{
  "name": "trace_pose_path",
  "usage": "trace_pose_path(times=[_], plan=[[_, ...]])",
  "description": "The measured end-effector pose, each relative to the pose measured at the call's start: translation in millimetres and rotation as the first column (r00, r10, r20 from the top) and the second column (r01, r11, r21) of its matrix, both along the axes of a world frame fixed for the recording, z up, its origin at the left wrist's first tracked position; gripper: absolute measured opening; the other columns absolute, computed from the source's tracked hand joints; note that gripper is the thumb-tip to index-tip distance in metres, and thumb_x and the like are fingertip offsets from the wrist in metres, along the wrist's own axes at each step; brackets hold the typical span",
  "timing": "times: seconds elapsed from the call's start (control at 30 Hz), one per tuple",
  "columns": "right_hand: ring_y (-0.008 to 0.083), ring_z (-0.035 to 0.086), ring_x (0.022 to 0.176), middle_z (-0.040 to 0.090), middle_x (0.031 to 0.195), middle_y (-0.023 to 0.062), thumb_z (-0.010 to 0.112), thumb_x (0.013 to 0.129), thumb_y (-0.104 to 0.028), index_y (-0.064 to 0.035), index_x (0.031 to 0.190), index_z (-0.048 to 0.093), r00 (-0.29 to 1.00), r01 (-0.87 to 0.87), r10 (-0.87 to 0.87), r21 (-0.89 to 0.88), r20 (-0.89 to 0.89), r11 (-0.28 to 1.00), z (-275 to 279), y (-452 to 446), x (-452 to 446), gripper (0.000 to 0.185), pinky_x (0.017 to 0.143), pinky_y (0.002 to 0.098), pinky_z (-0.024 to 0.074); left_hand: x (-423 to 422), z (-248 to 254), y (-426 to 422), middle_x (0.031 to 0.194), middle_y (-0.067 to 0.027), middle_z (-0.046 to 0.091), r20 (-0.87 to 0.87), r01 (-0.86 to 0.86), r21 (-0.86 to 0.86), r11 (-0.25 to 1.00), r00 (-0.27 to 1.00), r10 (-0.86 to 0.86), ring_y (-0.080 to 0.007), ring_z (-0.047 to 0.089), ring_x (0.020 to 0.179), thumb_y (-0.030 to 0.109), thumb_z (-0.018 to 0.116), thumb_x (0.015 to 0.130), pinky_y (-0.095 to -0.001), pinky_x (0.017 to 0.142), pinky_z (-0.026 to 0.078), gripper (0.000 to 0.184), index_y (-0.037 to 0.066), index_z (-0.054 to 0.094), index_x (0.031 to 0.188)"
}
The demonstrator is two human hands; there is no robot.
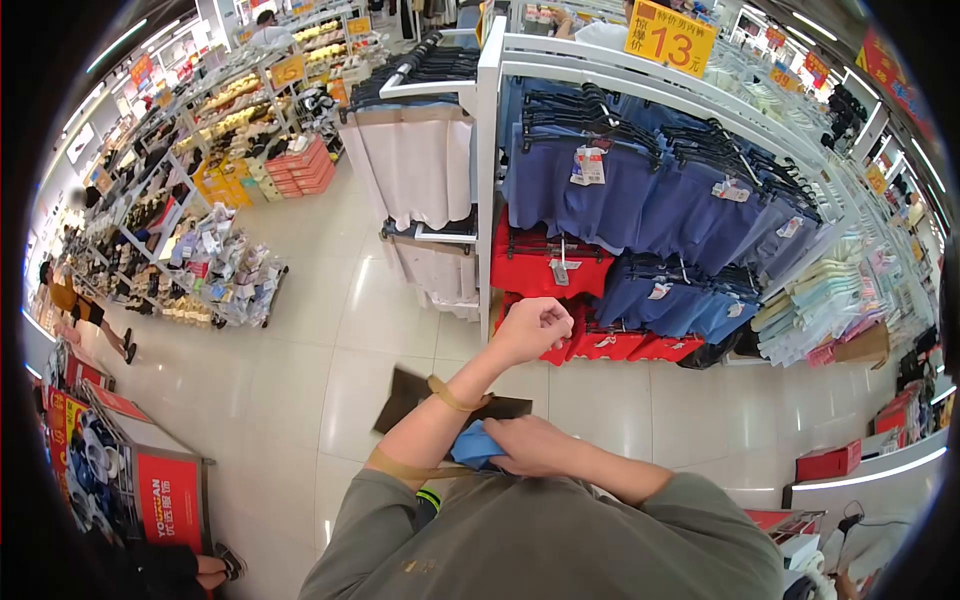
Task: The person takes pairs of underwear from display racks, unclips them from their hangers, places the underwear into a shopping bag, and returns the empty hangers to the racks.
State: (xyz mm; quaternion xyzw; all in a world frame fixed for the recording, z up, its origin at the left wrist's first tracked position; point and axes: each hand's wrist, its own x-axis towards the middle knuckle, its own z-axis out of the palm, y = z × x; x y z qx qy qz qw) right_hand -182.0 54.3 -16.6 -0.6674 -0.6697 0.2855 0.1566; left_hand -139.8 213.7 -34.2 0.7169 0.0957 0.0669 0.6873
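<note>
My left hand (537, 329) reaches forward in front of the red garments (552, 265) on the rack. Its fingers are curled in, and I see nothing between them. A tan strap (455, 397) loops round my left forearm, and another tan band crosses nearer the elbow. Below the forearm is a dark brown flat-sided thing (400, 402), partly hidden; I cannot tell what it is. Close to my belly, my right hand (528, 444) is closed on a bunched blue cloth (475, 446).
A white rack (489, 200) carries blue garments (590, 190) and pale ones (430, 165) on black hangers. Above it stands a yellow price sign (670, 38). Shelves of shoes (150, 210) and a red-sided bin (168, 500) are at left. A person's leg (212, 572) shows lower left.
</note>
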Motion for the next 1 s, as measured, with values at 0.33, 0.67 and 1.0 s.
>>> trace_pose_path(times=[0.33,0.67,1.0], plan=[[0.0261,0.068,0.109,0.065,0.124,0.0148,0.059,0.1,-0.036,0.0006,0.135,0.053,-0.308,0.833,-0.13,-0.333,-0.943,0.442,32,-71,95,0.051,0.093,0.0416,0.0574,-35,42,25,0.098,-0.0076,0.071,0.124,0.046,-0.231,0.972,0.992,-0.017,-0.011,0.067,0.087,0.023,0.058,0.104,-0.0262,0.078,0.054,0.026,-0.001,0.064,0.114],[0.0133,0.063,0.109,0.067,0.118,0.0062,0.049,0.107,-0.034,-0.0012,0.129,0.06,0.08,0.832,-0.327,-0.118,-0.942,0.543,29,-71,150,0.041,0.096,0.0314,0.0506,-28,38,-33,0.113,-0.0056,0.067,0.069,-0.008,-0.11,0.994,0.998,0.016,-0.012,0.062,0.103,0.02,0.062,0.102,-0.0284,0.09,0.051,0.035,-0.001,0.059,0.13],[0.0064,0.062,0.095,0.068,0.101,0.0005,0.057,0.104,-0.022,-0.0025,0.113,0.067,0.228,0.72,-0.187,0.036,-0.956,0.693,27,-92,258,0.024,0.086,0.0248,0.0507,32,6,-48,0.117,-0.0097,0.068,-0.032,-0.37,0.046,0.928,0.928,0.371,-0.0168,0.064,0.108,0.006,0.068,0.093,-0.0332,0.097,0.05,0.038,-0.003,0.059,0.13]])
